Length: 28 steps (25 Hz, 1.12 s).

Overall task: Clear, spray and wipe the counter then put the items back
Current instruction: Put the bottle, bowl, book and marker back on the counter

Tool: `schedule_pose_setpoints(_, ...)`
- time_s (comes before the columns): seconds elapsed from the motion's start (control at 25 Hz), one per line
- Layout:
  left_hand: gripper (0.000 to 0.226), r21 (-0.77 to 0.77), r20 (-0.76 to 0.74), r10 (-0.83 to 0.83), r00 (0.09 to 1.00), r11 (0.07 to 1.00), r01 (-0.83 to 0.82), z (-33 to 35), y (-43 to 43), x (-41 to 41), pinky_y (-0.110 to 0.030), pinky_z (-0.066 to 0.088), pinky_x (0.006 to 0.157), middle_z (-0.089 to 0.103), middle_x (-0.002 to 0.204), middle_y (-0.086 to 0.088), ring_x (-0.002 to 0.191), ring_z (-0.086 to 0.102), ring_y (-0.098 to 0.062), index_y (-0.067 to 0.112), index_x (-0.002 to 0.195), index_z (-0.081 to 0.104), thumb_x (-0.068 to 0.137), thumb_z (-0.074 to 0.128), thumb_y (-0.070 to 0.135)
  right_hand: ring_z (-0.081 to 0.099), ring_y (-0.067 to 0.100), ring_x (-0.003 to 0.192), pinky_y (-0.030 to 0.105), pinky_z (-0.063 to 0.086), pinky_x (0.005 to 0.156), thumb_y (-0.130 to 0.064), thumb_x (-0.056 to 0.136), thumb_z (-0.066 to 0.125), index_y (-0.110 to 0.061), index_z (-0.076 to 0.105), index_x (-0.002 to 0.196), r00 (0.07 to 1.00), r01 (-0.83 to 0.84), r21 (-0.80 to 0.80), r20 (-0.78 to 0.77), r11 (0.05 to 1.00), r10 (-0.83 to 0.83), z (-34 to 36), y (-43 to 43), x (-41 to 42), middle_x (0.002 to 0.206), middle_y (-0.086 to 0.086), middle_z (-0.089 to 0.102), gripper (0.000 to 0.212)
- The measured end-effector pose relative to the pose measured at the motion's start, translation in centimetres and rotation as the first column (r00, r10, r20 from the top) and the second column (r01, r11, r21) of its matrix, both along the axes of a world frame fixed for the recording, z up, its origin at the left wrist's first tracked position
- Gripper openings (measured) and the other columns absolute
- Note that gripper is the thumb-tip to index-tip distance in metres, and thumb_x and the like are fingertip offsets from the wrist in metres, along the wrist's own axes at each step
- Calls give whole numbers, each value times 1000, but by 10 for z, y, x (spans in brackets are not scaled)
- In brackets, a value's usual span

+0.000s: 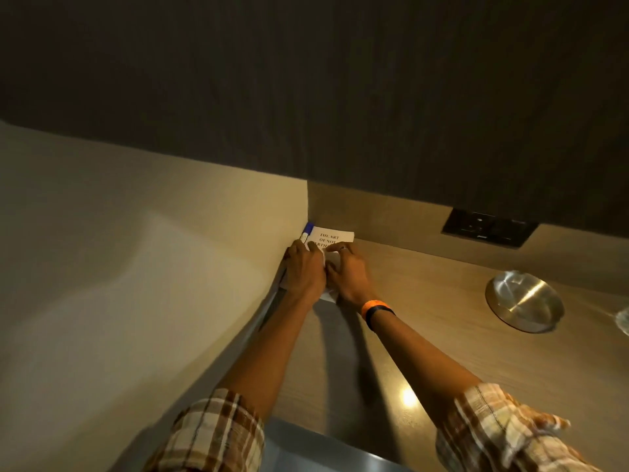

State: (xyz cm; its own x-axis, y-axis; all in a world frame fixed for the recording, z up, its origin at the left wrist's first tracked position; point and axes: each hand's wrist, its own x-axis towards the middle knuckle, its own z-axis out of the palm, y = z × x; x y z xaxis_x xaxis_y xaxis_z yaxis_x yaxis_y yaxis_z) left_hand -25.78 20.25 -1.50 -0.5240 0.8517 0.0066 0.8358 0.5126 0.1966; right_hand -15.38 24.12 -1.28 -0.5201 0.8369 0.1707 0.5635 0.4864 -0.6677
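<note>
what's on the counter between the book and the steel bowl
Nothing: in the head view the stretch of wooden counter between the book and the steel bowl is bare.

Book (332, 240) title half covered by hands (308, 272), lower lines unreadable. Marker (306, 234) barrel hidden under left fingers. Clear object (623, 320) at 3 o'clock cut by edge, unidentifiable.

A light wood-grain counter (442, 318) runs along the beige wall, its bare surface glossy with a lamp glare near 6 o'clock. In the far corner at 12 o'clock a white book (335, 238) lies flat, a blue-capped marker (306, 233) at its left edge against the wall. At 3 o'clock sits a round steel dish (524, 301), well apart from the book.
</note>
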Motion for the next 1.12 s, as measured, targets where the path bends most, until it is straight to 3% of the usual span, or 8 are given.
schedule_pose_setpoints(0.12, 47, -40, -90, -14, 996, 999, 11, -1, 14, -2, -41, 44, 98, 57, 129, -20, 118, 51, -35, 6, 127, 52, 91, 66, 33, 63, 34, 111, 42, 51, 95, -13, 91, 62, -10, 65, 119, 999, 43, -16, -4, 999, -43, -2, 8, -4, 123, 15, 65, 29)
schedule_pose_setpoints(0.32, 29, 141, 113, -109, 988, 986, 93, 3, 18, 4, -39, 48, 96, 63, 126, -17, 117, 58, -33, 10, 124, 62, 96, 60, 14, 68, 32, 97, 46, 55, 84, -19, 93, 57, -10, 71, 103, 989, 150, -36, -9, 988, -150, -5, 16, 21, 115, 11, 71, 19)
schedule_pose_setpoints(0.44, 31, 314, 595, -184, 782, 949, -16, 7, 22, 44, -27, 52, 82, 73, 112, -12, 103, 68, -25, 10, 114, 70, 86, 65, -1, 65, 29, 100, 37, 53, 86, -14, 91, 59, -10, 69, 111, 953, 290, -82, -68, 954, -296, -4, 14, 55, 118, 12, 65, 23)
schedule_pose_setpoints(0.52, 33, 308, 778, -198, 596, 947, -88, 2, 23, 75, -24, 55, 78, 75, 108, -8, 95, 69, -18, 12, 111, 72, 84, 66, -4, 64, 31, 106, 37, 50, 90, -11, 89, 56, -8, 69, 117, 930, 350, -111, -74, 930, -359, -3, 13, 80, 120, 15, 66, 31)
schedule_pose_setpoints(0.64, 37, 263, 883, -199, 426, 960, -98, -15, 27, 114, -44, 58, 92, 75, 111, -8, 100, 71, -22, 15, 113, 73, 84, 66, -5, 67, 32, 99, 41, 53, 89, -6, 90, 54, -4, 71, 108, 918, 357, -164, -123, 920, -378, -4, 10, 120, 107, 17, 73, 25)
schedule_pose_setpoints(0.8, 56, 270, 897, -277, 346, 960, 69, -24, 31, 141, -34, 56, 92, 70, 119, -8, 109, 67, -22, 6, 129, 63, 77, 65, -15, 72, 30, 89, 49, 56, 83, -5, 91, 56, -5, 73, 101, 902, 376, -213, -137, 902, -409, -8, 12, 153, 97, 15, 76, 20)
schedule_pose_setpoints(1.0, 40, 371, 710, -431, 557, 901, 224, -19, 25, 151, -7, 46, 60, 65, 89, 2, 71, 58, 1, 5, 107, 70, 71, 69, -14, 69, 33, 90, 44, 55, 81, -12, 90, 55, -10, 74, 100, 887, 446, -214, -22, 869, -461, -5, 15, 153, 94, 15, 76, 21)
schedule_pose_setpoints(1.12, 39, 415, 636, -461, 619, 880, 230, -19, 24, 151, -5, 43, 62, 65, 88, 8, 70, 58, 7, 13, 103, 74, 73, 68, -10, 66, 37, 95, 40, 52, 79, -22, 90, 56, -17, 75, 103, 860, 507, -95, 114, 857, -497, -4, 15, 154, 98, 15, 74, 23)
